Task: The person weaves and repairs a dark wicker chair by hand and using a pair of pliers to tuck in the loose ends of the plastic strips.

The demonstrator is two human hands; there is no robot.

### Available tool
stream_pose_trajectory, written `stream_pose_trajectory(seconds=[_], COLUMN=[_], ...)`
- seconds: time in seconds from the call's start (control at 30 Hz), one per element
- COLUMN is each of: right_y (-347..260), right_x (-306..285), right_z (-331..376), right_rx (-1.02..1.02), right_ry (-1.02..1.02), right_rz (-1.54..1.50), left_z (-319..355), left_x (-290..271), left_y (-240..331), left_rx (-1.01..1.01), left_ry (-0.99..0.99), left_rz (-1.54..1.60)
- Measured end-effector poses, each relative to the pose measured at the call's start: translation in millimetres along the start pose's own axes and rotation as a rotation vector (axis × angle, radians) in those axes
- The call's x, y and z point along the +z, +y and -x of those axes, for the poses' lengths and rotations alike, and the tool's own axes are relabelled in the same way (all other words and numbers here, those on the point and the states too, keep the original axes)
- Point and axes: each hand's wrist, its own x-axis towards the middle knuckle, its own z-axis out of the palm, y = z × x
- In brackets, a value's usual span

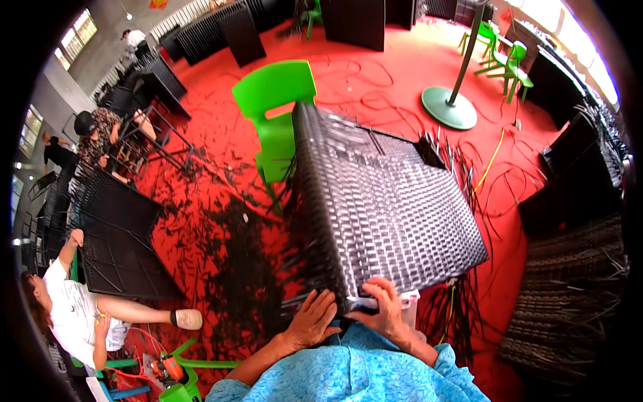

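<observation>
While I am looking down from the head view, I am bracing the woven panel (382, 201), a big dark wicker frame that is leaning up from my lap and away toward the green chair (278, 107) just behind its far corner. I am pressing my left hand (311, 321) flat against the panel's near left corner, fingers spread wide and gripping nothing, while my right hand (385, 309) is curling over the near edge, fingertips hooked onto the weave. I am judging that the panel could slide off to the left of my lap, since one hand is only pushing and the frame is tilting; the loose strand ends (445, 154) sticking out at the panel's far right corner could also snag or spring loose. The weave is looking tight and even, grey-black, in a basket pattern, with an unwoven gap at that far corner. Cut strips are littering the red floor (221, 221) left of the panel.
</observation>
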Motion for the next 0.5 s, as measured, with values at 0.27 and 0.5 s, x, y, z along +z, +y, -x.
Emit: stream_pose_trajectory(seconds=[0.27, 0.5], right_y=[36.3, 177.1], right_x=[-24.0, -107.5], right_z=[16.6, 100.9], right_rx=[0.670, 0.930], right_ry=[0.227, 0.832], right_rz=[-0.844, -0.684], left_z=[16.4, -25.0], left_x=[-11.6, -63.2], left_y=[3.9, 35.8], left_rx=[-0.097, -0.578], left_ry=[-0.185, 0.025], left_rz=[-0.213, 0.318])
